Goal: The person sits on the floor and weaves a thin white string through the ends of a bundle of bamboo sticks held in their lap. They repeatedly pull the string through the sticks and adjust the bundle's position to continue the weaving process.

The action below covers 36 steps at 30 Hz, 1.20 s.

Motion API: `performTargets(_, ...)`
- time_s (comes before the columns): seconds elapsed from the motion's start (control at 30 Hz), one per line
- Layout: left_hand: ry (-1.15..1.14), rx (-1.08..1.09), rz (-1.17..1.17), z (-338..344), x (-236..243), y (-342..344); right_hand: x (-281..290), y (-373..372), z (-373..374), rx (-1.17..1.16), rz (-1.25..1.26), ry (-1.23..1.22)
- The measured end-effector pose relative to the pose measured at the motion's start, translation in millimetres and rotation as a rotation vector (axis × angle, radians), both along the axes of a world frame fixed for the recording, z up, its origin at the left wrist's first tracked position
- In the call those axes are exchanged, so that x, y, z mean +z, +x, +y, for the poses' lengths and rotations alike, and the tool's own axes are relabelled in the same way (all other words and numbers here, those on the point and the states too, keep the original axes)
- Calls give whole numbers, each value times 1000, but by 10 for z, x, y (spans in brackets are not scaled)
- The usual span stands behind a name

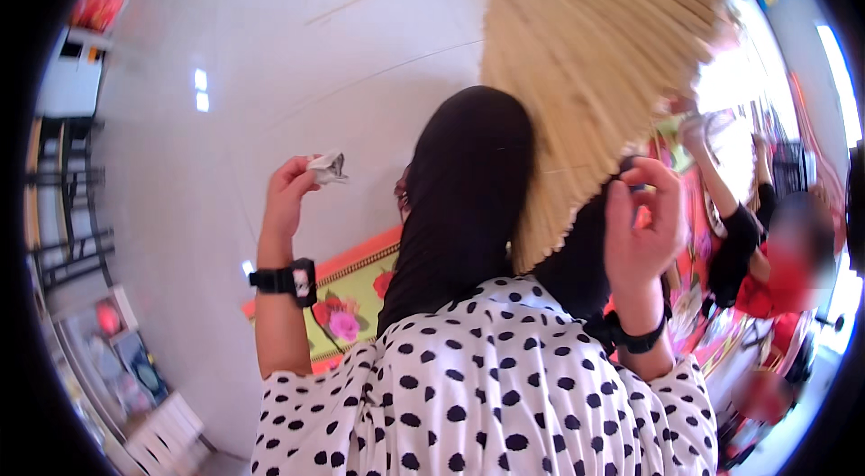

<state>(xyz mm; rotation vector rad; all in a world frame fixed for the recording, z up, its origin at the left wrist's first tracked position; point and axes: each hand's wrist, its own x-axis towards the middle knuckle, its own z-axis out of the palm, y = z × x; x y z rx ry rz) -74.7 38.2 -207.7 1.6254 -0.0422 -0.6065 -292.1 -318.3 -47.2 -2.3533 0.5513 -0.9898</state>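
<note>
Left of my nearer right hand (pixel 647 222), grip unclear, the pleated sheet (pixel 590 48) runs forward; my left hand (pixel 286 195) pinches a scrap (pixel 328 169).

Room seemingly in a home, glossy pale tiled floor (pixel 198 233), flower-patterned mat (pixel 362 285), dark-framed furniture (pixel 72 177) along one side

Crumpled whitish scrap (pixel 328 168) left of fanned tan sheet (pixel 595 53)

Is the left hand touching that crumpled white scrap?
Touching. The head view shows the left hand pinching the crumpled white scrap at its edge.
</note>
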Motion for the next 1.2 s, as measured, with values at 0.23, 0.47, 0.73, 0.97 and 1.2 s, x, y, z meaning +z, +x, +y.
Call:
performTargets(0.23, -285, -521, -436, -1370, 1759, 93, 33, -54, 16, 1, 69, -19)
performTargets(0.47, 20, -1063, -713, -2165, 2276, -285, -29, -33, 52, 2, 92, -4)
performTargets(0.73, 118, -1101, -597, -2372, 2285, -356, -31, 12, 55, 55, 23, 15)
performTargets(0.97, 423, -1091, -449, -2541, 2287, -397, -56, 59, 57, 40, 16, 36)
performTargets(1.2, 405, -1443, -671, -2675, 2289, -231, 5, 145, 43, 56, 75, 45)
